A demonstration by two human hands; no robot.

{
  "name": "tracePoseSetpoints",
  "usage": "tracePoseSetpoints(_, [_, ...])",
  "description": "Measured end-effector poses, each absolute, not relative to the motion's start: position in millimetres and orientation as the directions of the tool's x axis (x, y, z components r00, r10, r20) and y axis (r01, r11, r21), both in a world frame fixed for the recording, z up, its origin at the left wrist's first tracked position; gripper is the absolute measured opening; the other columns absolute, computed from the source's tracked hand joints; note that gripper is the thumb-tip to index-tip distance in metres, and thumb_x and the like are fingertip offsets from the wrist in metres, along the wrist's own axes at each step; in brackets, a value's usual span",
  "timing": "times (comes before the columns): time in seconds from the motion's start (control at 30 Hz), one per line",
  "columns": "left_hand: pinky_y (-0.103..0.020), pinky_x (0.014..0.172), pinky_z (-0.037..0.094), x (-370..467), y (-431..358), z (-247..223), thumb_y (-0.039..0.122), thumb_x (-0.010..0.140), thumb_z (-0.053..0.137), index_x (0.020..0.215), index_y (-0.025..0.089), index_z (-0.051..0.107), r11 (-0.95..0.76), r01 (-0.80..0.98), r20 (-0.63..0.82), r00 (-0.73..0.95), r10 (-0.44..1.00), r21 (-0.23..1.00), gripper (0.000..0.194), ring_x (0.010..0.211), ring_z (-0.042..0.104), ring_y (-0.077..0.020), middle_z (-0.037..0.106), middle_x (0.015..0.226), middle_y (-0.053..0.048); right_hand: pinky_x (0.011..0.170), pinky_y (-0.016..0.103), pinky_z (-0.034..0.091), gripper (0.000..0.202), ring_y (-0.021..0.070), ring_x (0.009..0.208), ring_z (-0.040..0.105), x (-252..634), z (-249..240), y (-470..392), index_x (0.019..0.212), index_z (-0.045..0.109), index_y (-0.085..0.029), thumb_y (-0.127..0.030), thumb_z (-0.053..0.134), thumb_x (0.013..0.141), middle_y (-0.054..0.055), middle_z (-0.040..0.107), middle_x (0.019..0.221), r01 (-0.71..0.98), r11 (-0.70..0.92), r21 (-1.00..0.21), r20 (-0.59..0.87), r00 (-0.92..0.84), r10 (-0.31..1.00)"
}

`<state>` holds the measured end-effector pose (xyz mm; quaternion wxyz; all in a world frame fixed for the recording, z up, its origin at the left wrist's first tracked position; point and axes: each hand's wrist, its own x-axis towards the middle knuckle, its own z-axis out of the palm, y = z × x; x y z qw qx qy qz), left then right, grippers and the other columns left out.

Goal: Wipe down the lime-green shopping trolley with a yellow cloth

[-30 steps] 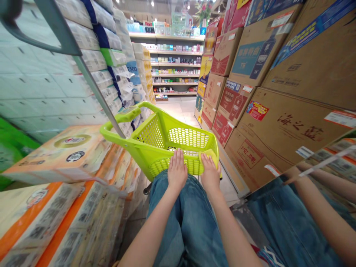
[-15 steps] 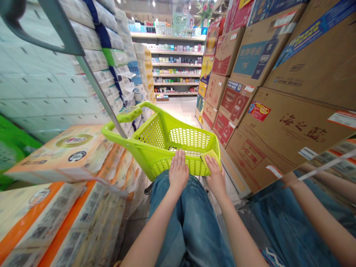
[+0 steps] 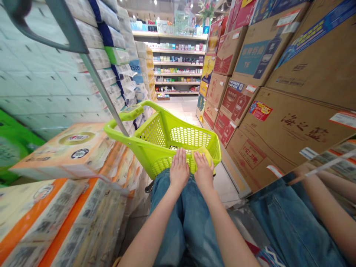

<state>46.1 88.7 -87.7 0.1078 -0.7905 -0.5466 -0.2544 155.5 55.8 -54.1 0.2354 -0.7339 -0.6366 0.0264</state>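
A lime-green rolling shopping basket [image 3: 155, 157] with perforated walls stands in front of my knees, its inside largely visible. My left hand [image 3: 179, 170] rests on the near rim, fingers stretched out and lying flat. Just beside it, my right hand [image 3: 203, 172] presses a yellow cloth [image 3: 206, 152] against the same near wall, close to the right end. The palm and fingers cover part of the cloth. A grey pull handle [image 3: 104, 96] rises from the basket's left end toward the upper left.
Stacked cardboard cartons [image 3: 292, 129] line the right side, with a mirror-like panel [image 3: 306, 207] below. Tissue packs [image 3: 66, 144] are piled on the left, close to the basket. Pale floor [image 3: 185, 107] leads back to shelves [image 3: 178, 63] of small goods.
My right hand has slid left along the near wall with the yellow cloth, coming close to my left hand. My left hand stays on the rim.
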Motion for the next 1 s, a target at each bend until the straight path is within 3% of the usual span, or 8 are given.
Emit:
tracePoseSetpoints(0.13, [-0.042,0.121,0.026,45.8,88.4,-87.9,0.018,0.092,0.036,0.154,0.007,0.021,-0.37,0.925,0.514,0.277,0.812,0.086,0.065,0.151,0.017,-0.0226,0.027,0.161,-0.011,0.117,0.052,0.017,0.065,0.0182,0.146,0.03,135.9,-50.5,63.3,0.147,0.042,-0.025,-0.007,0.036,0.085,0.004,0.042,0.154,0.924,0.017,-0.382,0.28,0.098,0.955])
tracePoseSetpoints(0.27, [-0.041,0.122,0.025,47.6,86.8,-84.6,0.02,0.093,0.035,0.154,0.007,0.019,-0.363,0.927,0.51,0.267,0.818,0.097,0.064,0.151,0.016,-0.0218,0.027,0.161,-0.012,0.119,0.045,0.018,0.073,0.0143,0.145,0.031,161.7,-58.6,53.5,0.147,0.042,-0.026,0.0,0.035,0.078,0.001,0.044,0.153,0.928,0.066,-0.368,0.331,0.065,0.941])
tracePoseSetpoints(0.53, [-0.041,0.122,0.024,49.2,85.8,-81.6,0.017,0.092,0.036,0.156,0.008,0.012,-0.365,0.92,0.498,0.253,0.829,0.14,0.069,0.151,0.015,-0.0214,0.025,0.161,-0.011,0.118,0.046,0.024,0.082,0.0174,0.146,0.031,233.5,-85.6,32.4,0.145,0.046,-0.021,0.001,0.035,0.066,0.003,0.046,0.152,0.847,-0.074,-0.527,0.341,0.29,0.894])
tracePoseSetpoints(0.7, [-0.041,0.122,0.023,48.5,86.8,-83.3,0.019,0.093,0.036,0.156,0.007,0.013,-0.37,0.919,0.506,0.258,0.823,0.133,0.068,0.151,0.014,-0.0217,0.024,0.162,-0.011,0.116,0.049,0.026,0.078,0.0211,0.146,0.03,212.6,-84.2,42.3,0.146,0.045,-0.02,-0.002,0.035,0.071,0.005,0.046,0.151,0.804,-0.166,-0.571,0.336,0.413,0.846])
tracePoseSetpoints(0.83, [-0.04,0.122,0.023,46.6,87.9,-85.5,0.019,0.093,0.036,0.155,0.006,0.017,-0.37,0.924,0.501,0.276,0.821,0.097,0.066,0.152,0.012,-0.0212,0.024,0.162,-0.011,0.116,0.055,0.019,0.076,0.0209,0.146,0.03,159.8,-69.0,57.5,0.147,0.042,-0.024,-0.001,0.034,0.075,0.003,0.044,0.153,0.877,-0.093,-0.472,0.321,0.269,0.908])
tracePoseSetpoints(1.0, [-0.041,0.122,0.023,45.7,88.3,-87.2,0.018,0.093,0.037,0.154,0.006,0.022,-0.371,0.926,0.5,0.293,0.815,0.063,0.064,0.152,0.012,-0.0221,0.023,0.162,-0.011,0.117,0.052,0.016,0.072,0.0189,0.145,0.031,135.4,-61.0,63.7,0.148,0.04,-0.026,-0.003,0.037,0.08,0.003,0.043,0.153,0.9,0.041,-0.433,0.324,0.113,0.939])
